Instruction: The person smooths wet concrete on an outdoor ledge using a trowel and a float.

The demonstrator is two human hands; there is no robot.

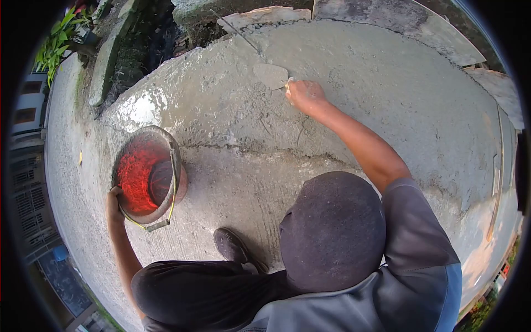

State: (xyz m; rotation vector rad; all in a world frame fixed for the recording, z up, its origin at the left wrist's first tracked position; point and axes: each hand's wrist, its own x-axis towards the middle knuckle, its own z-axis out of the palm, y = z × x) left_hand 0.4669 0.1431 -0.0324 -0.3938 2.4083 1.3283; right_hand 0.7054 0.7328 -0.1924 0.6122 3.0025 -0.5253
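My right hand (306, 96) is closed around the handle of a trowel, reaching out over wet grey concrete (387, 94). The trowel's blade (271, 75) lies flat on or just above that surface, smeared with the same grey. On the left, my left hand (114, 203) grips the rim of a bucket (145, 176). This bucket is tilted, its red inside showing and its rim caked with cement. A wire handle with a grip hangs down its near side. Part of my left fingers is hidden behind the rim.
A thin rod (235, 31) sticks out of the concrete at the far edge. Flat boards (398, 25) border the back. A gap beside a concrete kerb (113, 61) lies at the upper left. Hardened pavement (221, 177) with a rough seam is nearest my shoe (232, 245).
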